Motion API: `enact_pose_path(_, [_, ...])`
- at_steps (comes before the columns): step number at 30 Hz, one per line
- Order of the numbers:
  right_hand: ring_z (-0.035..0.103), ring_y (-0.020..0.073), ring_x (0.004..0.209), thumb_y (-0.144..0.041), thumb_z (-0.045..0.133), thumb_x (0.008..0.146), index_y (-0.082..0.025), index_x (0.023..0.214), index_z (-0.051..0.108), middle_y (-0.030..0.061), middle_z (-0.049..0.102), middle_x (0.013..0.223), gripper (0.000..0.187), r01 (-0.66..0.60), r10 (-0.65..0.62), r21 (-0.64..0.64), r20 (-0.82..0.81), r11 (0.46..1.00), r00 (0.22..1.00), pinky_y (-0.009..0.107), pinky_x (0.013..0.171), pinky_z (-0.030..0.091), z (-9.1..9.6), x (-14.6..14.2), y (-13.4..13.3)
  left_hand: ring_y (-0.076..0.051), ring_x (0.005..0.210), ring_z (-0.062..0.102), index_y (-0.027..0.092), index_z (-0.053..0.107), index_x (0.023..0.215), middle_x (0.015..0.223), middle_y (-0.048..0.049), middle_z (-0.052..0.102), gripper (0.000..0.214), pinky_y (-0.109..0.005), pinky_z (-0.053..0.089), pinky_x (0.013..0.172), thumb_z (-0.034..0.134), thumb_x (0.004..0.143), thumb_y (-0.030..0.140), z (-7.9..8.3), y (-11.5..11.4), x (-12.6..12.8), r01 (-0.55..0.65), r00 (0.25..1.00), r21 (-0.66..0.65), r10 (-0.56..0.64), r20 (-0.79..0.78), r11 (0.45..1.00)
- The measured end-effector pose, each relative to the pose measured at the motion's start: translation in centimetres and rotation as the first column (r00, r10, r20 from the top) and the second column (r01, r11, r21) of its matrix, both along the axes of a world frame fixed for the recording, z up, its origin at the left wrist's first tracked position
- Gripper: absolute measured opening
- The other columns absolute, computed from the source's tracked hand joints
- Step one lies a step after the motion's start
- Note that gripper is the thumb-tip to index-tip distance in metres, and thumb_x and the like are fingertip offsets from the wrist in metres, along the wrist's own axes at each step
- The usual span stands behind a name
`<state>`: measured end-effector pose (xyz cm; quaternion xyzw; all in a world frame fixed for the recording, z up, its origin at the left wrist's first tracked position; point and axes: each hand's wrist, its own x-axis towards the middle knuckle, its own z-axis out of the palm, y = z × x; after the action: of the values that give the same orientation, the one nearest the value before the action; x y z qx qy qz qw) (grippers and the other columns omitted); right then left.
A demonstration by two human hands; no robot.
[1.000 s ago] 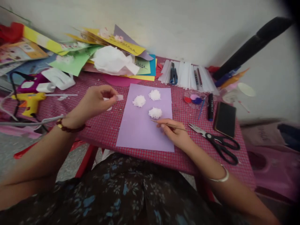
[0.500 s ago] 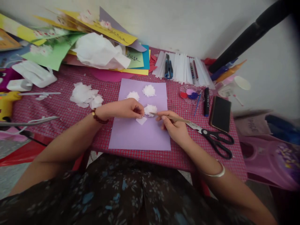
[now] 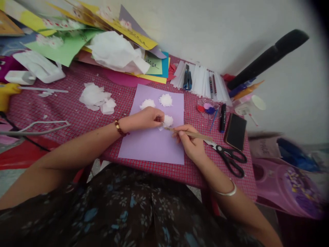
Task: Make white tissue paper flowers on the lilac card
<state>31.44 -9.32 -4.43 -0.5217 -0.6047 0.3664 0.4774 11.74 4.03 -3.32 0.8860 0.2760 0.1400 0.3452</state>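
A lilac paper sheet (image 3: pixel 149 144) lies on the red checked tablecloth (image 3: pixel 77 116) in front of me. Three white tissue puffs sit on its far part: one (image 3: pixel 147 103) at the left, one (image 3: pixel 166 100) behind, one (image 3: pixel 168 120) nearer. My left hand (image 3: pixel 146 118) rests on the sheet with its fingers pinched on a small white tissue piece right beside the nearest puff. My right hand (image 3: pixel 190 142) grips a thin wooden stick (image 3: pixel 191 133), whose tip touches the same tissue piece.
Loose white tissue pieces (image 3: pixel 96 97) lie left of the sheet. Black scissors (image 3: pixel 228 156), a black marker (image 3: pixel 222 117), a black phone (image 3: pixel 235 131) and a paint dish (image 3: pixel 207 107) sit at the right. Coloured papers (image 3: pixel 64 51) and crumpled tissue (image 3: pixel 115 53) pile up behind.
My left hand came from the left of the sheet with a tissue piece and now pinches it against the nearest puff. The stick tip stays by that puff. The view shifted.
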Motion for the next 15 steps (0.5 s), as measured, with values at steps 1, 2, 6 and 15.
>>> enact_pose_path(1, [0.062,0.0149,0.066,-0.037,0.052,0.096,-0.022,0.102,0.065,0.0032,0.069,0.082,0.021,-0.029,0.029,-0.005,0.037,1.0,0.999,0.03,0.06,0.051,-0.2,0.0,0.0,-0.011,0.064,0.055,0.014,0.068,0.078,0.072,-0.0025,0.067,0.014,-0.023,0.038,0.061,0.054,0.074,0.014,0.0,0.0,0.0,-0.002,1.0,-0.001,0.002,0.0,1.0])
enact_pose_path(2, [0.063,0.0149,0.068,-0.036,0.051,0.097,-0.023,0.104,0.066,0.0032,0.069,0.083,0.021,-0.05,0.051,-0.008,0.073,0.999,0.996,0.03,0.062,0.051,-0.4,0.0,0.0,-0.011,0.064,0.055,0.014,0.068,0.077,0.072,-0.0026,0.067,0.014,-0.023,0.038,0.06,0.054,0.074,0.014,0.0,0.1,0.0,-0.004,1.0,-0.002,0.004,-0.002,1.0])
enact_pose_path(6, [0.064,0.014,0.07,-0.034,0.049,0.099,-0.022,0.11,0.065,0.0034,0.07,0.086,0.023,-0.071,0.072,-0.014,0.18,0.997,0.981,0.028,0.063,0.051,-0.8,-0.1,0.2,-0.011,0.063,0.056,0.014,0.068,0.078,0.071,-0.0026,0.068,0.013,-0.023,0.039,0.06,0.056,0.073,0.016,-0.3,0.5,0.1,-0.004,1.0,-0.039,0.004,0.017,0.999])
enact_pose_path(15, [0.065,0.0153,0.072,-0.024,0.046,0.098,-0.022,0.108,0.063,0.0047,0.07,0.088,0.02,-0.103,0.065,0.068,0.418,0.992,0.906,0.029,0.065,0.052,0.0,-0.6,0.1,-0.011,0.063,0.058,0.013,0.067,0.077,0.069,-0.0019,0.068,0.012,-0.021,0.042,0.059,0.057,0.072,0.018,-0.5,1.2,-0.2,0.041,0.994,-0.176,-0.023,0.104,0.984])
